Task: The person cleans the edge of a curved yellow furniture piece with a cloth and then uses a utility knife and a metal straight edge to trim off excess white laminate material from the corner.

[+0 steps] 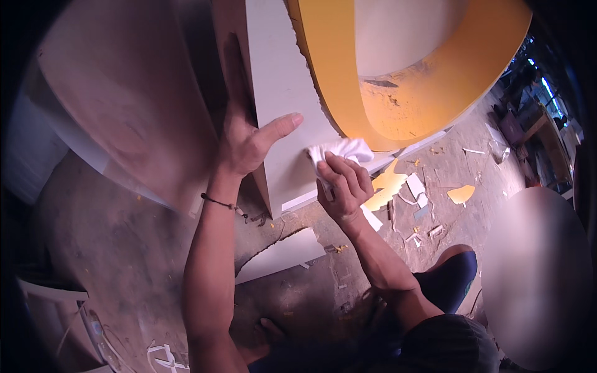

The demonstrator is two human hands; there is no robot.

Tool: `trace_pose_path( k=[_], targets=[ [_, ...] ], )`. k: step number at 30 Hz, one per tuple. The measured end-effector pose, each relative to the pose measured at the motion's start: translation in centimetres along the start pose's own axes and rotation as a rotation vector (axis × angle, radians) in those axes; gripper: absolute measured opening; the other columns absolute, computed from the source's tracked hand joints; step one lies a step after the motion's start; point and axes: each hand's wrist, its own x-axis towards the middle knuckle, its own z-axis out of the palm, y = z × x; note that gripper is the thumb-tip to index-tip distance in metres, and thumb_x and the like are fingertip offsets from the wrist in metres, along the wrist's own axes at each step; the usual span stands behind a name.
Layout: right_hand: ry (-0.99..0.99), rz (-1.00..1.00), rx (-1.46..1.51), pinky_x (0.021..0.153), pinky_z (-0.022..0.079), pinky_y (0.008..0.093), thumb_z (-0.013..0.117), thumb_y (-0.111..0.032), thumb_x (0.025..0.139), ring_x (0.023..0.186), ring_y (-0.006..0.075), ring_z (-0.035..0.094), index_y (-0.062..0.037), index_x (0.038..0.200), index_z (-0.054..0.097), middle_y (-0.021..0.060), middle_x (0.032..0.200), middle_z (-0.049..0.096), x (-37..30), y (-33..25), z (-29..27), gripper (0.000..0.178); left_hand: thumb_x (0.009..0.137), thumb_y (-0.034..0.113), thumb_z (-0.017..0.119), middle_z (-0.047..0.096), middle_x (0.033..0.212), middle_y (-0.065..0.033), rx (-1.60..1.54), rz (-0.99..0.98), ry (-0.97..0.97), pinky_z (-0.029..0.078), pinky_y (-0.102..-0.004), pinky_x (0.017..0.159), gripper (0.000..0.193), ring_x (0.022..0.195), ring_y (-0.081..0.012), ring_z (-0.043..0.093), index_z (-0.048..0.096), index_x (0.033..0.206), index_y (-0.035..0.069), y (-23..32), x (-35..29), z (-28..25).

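Observation:
A tall white panel [283, 81] stands before me, with a brown side face and a ragged right edge along a yellow curved sheet [329, 81]. My left hand [245, 143] clasps the panel's left edge. Its thumb lies on the white face, while the fingers stretch along the brown side, partly in shadow. In my right hand [345, 186] is a crumpled white cloth [342, 149], bunched in curled fingers. The cloth touches the panel's lower right part, beside the yellow sheet's lower end.
To the left stands a large brownish curved panel [130, 105]. Yellow scraps [460, 194] and white offcuts litter the floor at the right. A torn white sheet piece [280, 255] lies below my hands. A blurred pale rounded object [535, 280] fills the right side.

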Motion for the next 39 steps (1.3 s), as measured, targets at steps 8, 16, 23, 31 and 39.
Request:
trace_pose_path(
  k=[8,16,23,31,39],
  targets=[
    [0.02,-0.126,-0.029,0.075,0.059,0.031,0.082,-0.01,0.084,0.085,0.0167,0.071,-0.0152,0.09,0.077,-0.0012,0.102,0.079,-0.9,2.0,-0.5,0.009,0.081,0.015,0.08,0.004,0.175,-0.0189,-0.062,0.071,-0.002,0.029,-0.0438,0.127,0.127,0.157,-0.0296,0.025,-0.012,0.168,0.004,0.3,0.3,0.6],
    [0.005,-0.294,0.011,0.075,0.058,0.0276,0.079,-0.012,0.086,0.087,0.0139,0.072,-0.0164,0.094,0.08,0.0,0.106,0.079,2.3,0.0,-0.6,0.01,0.082,0.02,0.081,-0.003,0.177,-0.0171,-0.107,0.075,0.005,0.017,-0.0441,0.13,0.125,0.163,-0.0285,0.007,-0.008,0.168,0.005,0.5,0.2,0.0],
    [0.064,-0.418,0.017,0.073,0.058,0.0264,0.08,-0.013,0.086,0.088,0.0129,0.071,-0.0183,0.095,0.08,-0.0016,0.107,0.079,8.5,-2.0,-0.5,0.011,0.1,0.054,0.062,0.032,0.169,-0.0106,-0.475,0.117,0.138,0.022,-0.0404,0.128,0.092,0.157,-0.0254,0.029,0.023,0.167,0.006,2.0,0.0,1.4],
    [0.235,-0.429,0.037,0.068,0.054,0.0242,0.076,-0.007,0.081,0.075,0.013,0.069,-0.016,0.092,0.081,-0.0018,0.097,0.079,15.8,-4.7,0.0,0.015,0.112,0.053,0.042,0.072,0.123,-0.0088,-0.829,-0.019,-0.043,0.054,-0.0364,0.102,0.064,0.11,-0.0238,0.072,0.05,0.148,0.001,-2.0,-1.7,-0.7],
    [0.275,-0.461,-0.031,0.067,0.049,0.0244,0.075,-0.013,0.084,0.077,0.0108,0.066,-0.0145,0.09,0.073,-0.0022,0.103,0.076,21.4,-5.9,-0.2,0.006,0.103,0.04,0.068,0.052,0.149,-0.0066,-0.54,0.146,0.083,0.043,-0.0345,0.115,0.074,0.137,-0.0202,0.052,0.034,0.161,0.009,0.5,-0.9,0.9]
  ],
)
